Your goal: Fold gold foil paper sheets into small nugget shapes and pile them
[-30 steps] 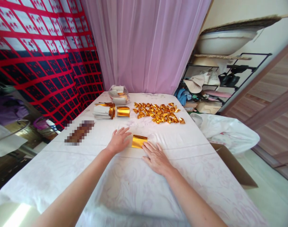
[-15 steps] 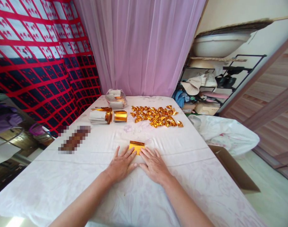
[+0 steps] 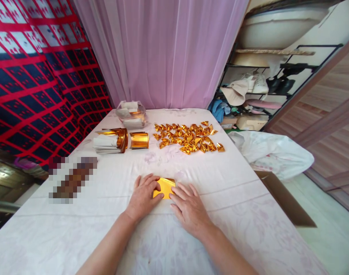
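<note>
A small sheet of gold foil paper (image 3: 165, 187) lies on the cloth in front of me, its far edge darker and apparently folded. My left hand (image 3: 144, 193) grips its left side, fingers curled over the top and thumb at the near edge. Along the right edge rest the fingertips of my right hand (image 3: 188, 204), whose fingers are stretched out and slightly spread. Beyond the hands is a spread of folded gold foil pieces (image 3: 188, 137). To their left sit a short stack of gold foil paper (image 3: 139, 140) and a larger fanned stack of sheets (image 3: 111, 141).
A clear plastic bag of paper (image 3: 131, 114) stands at the table's back left. A pixelated dark object (image 3: 74, 179) lies on the left. Right of the table are a shoe rack (image 3: 257, 84), a white plastic bag (image 3: 274, 152) and a cardboard box (image 3: 283, 198).
My left hand has gone from lying flat to curling round the sheet's left side. The sheet has tilted slightly. My right hand stays at its right edge. The view has shifted.
</note>
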Tool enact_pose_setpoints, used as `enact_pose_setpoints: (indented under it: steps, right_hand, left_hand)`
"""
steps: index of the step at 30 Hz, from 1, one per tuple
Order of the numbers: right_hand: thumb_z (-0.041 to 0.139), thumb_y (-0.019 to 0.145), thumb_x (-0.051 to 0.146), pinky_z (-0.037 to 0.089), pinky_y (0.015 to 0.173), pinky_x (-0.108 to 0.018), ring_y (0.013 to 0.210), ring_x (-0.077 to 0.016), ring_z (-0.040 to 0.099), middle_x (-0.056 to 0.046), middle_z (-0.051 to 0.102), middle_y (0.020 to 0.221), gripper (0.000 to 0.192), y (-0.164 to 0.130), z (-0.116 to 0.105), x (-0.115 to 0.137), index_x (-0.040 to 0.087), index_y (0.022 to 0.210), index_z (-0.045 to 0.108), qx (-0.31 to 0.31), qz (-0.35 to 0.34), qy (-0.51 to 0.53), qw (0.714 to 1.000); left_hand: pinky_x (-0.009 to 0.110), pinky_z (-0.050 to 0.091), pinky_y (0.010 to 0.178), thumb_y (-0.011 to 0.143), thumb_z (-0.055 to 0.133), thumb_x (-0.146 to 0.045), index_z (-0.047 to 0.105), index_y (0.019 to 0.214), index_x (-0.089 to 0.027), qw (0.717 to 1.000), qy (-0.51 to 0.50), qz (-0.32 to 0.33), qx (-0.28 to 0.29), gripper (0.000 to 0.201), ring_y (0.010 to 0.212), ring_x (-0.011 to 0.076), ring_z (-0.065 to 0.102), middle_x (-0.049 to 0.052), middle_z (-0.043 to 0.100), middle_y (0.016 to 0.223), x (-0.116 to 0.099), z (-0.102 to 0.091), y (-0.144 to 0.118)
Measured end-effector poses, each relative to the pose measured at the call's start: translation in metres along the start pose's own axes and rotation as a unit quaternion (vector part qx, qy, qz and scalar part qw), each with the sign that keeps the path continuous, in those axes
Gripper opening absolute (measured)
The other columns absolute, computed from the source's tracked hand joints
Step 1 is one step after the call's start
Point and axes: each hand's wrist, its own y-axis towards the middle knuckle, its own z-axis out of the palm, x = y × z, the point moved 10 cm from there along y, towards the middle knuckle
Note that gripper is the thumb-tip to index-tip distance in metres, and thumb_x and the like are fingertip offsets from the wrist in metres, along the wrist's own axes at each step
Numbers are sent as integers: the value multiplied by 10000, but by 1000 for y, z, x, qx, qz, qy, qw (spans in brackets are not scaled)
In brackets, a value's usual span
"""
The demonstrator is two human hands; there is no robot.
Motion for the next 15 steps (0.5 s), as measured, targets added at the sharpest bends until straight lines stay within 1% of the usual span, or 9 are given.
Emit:
enact_pose_setpoints:
  steps: [2, 4, 5, 7, 8, 11, 15]
  right_hand:
    - [416, 968, 252, 210, 1156, -489, 1332, -228, 416, -36, 586, 1341, 312, 8, -4, 1, 264, 1185, 639, -18, 3, -3, 1000]
    - [397, 963, 214, 230, 1157, -460, 1332, -214, 416, -51, 558, 1376, 373, 18, -4, 4, 246, 1287, 579, -29, 4, -7, 1000]
    - [394, 963, 214, 226, 1162, -458, 1349, -214, 395, -55, 533, 1403, 402, 23, -1, 6, 243, 1338, 538, -27, 1, -10, 1000]
    - [391, 972, 243, 203, 1171, -478, 1381, -221, 349, -56, 523, 1414, 407, 31, 8, 10, 243, 1357, 521, -10, -11, -16, 1000]
    - [394, 973, 258, 186, 1175, -494, 1399, -228, 319, -52, 517, 1421, 406, 33, 12, 9, 244, 1360, 518, -7, -5, -20, 1000]
    - [392, 975, 301, 148, 1172, -540, 1438, -253, 232, -40, 449, 1480, 434, 31, 17, 1, 235, 1395, 477, -10, 31, -31, 999]
    - [407, 955, 323, 148, 1155, -571, 1449, -284, 192, -28, 361, 1535, 481, 21, 20, -11, 235, 1427, 441, 0, 80, -36, 996]
  left_hand:
    - [532, 144, 1152, 802, 618, -301, 589, 866, -256, 1000, 0, 2, 0, 83, 1343, 266, 401, 15, 589, 1333, 0, 0, 0]
    - [533, 141, 1154, 797, 622, -301, 595, 867, -259, 1000, -1, 4, -1, 86, 1342, 267, 401, 16, 588, 1333, 0, -1, 0]
    - [536, 143, 1153, 797, 624, -304, 601, 876, -262, 1000, -2, 5, 0, 92, 1340, 268, 403, 18, 589, 1330, 0, 0, 1]
    - [543, 148, 1150, 799, 623, -309, 607, 898, -268, 1000, -5, 9, -1, 109, 1337, 270, 408, 24, 592, 1325, 0, 0, 1]
    - [543, 149, 1150, 798, 623, -309, 606, 905, -268, 1000, -6, 11, 0, 115, 1337, 269, 409, 26, 592, 1325, 0, 0, 2]
    - [543, 137, 1153, 790, 622, -295, 592, 892, -261, 1000, -8, 5, 6, 112, 1346, 266, 405, 25, 583, 1340, 2, 0, 2]
    - [558, 116, 1153, 780, 623, -294, 587, 893, -263, 1000, -12, 1, 16, 122, 1356, 274, 395, 17, 571, 1360, 4, 2, 2]
